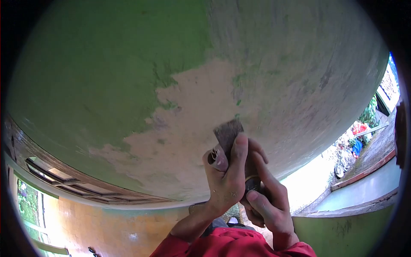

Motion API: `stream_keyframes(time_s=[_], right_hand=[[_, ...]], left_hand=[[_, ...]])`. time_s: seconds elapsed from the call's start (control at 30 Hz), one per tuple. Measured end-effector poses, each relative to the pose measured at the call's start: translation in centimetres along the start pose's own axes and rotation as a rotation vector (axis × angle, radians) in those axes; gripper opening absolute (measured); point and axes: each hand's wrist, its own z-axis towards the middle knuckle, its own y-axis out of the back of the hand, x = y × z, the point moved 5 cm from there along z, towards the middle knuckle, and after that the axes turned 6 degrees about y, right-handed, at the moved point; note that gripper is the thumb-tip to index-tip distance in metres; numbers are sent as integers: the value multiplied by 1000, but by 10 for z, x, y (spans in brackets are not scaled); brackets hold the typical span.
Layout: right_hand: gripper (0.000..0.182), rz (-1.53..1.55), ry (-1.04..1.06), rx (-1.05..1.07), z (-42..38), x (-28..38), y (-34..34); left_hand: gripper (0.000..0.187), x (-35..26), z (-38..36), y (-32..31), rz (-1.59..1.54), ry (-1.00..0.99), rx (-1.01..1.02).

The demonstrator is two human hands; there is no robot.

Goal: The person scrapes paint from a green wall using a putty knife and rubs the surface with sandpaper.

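Observation:
A paint scraper [228,132] with a flat, dirty metal blade points up toward the wall in front of me. My left hand [227,186] is closed around its upper part, the thumb laid along the blade. A small curled, whitish-smeared piece [220,161] shows beside the blade, at my left fingers. Lower down, my right hand [269,210] wraps the scraper's dark handle end [253,183], thumb bent over it. The wall [197,98] has green paint at the left and a bare, pale patch behind the blade. Whitish dust marks my fingers.
Greyish, streaked surface covers the wall's right side. At the lower left are a wooden-framed window [77,184] and an orange tiled floor [128,225]. To the right, a ledge [364,184] borders an opening with plants and colourful items outside. A green panel [342,233] stands at my lower right.

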Motion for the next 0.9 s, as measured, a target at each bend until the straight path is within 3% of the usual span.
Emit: stream_keyframes(time_s=[0.2, 0.27, 0.9], right_hand=[[68, -51, 77, 3, 2, 3, 0], [68, 14, 1, 36, 4, 11, 0], [66, -94, 17, 60, 5, 10, 16]], left_hand=[[37, -2, 3, -1, -33, -4, -17], [37, -4, 5, -3, -80, -15, -98], [37, 6, 6, -9, -58, 4, -57]])
